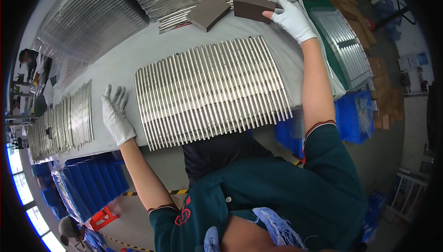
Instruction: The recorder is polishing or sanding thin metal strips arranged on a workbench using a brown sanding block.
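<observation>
A dark brown, flat, box-shaped block (247, 9) is at the far side of the table, a bit to the right. The person's right hand (290, 20), in a white glove, has it clamped at its right end. The thumb is on the near side, and its bare tip sticks out of the glove. The block stands up on a long, thin side.

Just left of it is a second dark brown block (208, 12), lying flat and turned at a slant. Some thin silver rods (177, 19) peek out beside it.

The left hand (115, 115), in a white glove too, holds nothing. Its fingers are up and a little apart. I cannot tell if it touches the pale grey cloth (115, 69) on the table.

Right beside that hand is a big row of shiny silver metal bars (210, 85). They lie side by side in the middle, and their near ends reach the table's front edge. On the hand's other side is a smaller bunch of silver bars (76, 118).

At the back left is a big stack wrapped in clear plastic (87, 16). Down below, on the left, are blue plastic bins (94, 178).
</observation>
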A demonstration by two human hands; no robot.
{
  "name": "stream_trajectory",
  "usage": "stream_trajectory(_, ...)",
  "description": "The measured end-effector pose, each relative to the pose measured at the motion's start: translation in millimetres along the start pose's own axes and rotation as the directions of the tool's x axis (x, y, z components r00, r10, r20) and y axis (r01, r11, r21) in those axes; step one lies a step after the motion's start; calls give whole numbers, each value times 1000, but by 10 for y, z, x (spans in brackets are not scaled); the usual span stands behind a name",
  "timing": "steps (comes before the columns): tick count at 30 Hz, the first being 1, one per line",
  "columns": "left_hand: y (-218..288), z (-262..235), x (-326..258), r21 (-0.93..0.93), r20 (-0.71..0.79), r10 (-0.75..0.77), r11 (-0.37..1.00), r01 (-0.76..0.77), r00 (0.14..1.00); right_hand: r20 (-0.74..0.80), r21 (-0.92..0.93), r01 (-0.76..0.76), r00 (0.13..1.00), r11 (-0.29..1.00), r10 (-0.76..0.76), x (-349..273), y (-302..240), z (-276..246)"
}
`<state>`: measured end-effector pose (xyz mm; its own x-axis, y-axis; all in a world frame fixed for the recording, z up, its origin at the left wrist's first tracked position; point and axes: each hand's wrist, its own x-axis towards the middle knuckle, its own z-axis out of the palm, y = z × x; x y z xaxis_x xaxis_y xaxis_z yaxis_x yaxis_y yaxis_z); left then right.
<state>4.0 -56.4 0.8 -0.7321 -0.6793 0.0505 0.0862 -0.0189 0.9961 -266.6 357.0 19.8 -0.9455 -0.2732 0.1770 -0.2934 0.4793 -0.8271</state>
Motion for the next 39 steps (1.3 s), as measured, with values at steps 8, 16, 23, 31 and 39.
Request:
stream_trajectory(8, -53, -37, 15, -37, 17, -16, 999, 16, 1000, 7, -43, -34, 999, 998, 34, -32, -126, 27)
stream_trajectory(16, -47, -27, 18, -17, 20, -10, 1000, 10, 1000, 26, -18, -55, 998, 998, 56, -5, -48, 9)
stream_trajectory(23, -68, -53, 13, -37, 14, 5, 999, -5, 1000, 48, 6, -24, 999, 1000, 24, -39, -112, 38)
stream_trajectory(31, -49, -45, 25, -60, 12, -35, 998, 36, 999, 64, -27, -64, 996, 998, 65, -58, -151, 18)
stream_trajectory(39, 20, 23, -19, -43, 2, -36, 998, 36, 999, 61, 8, -104, 993, 995, 103, -20, -79, 2)
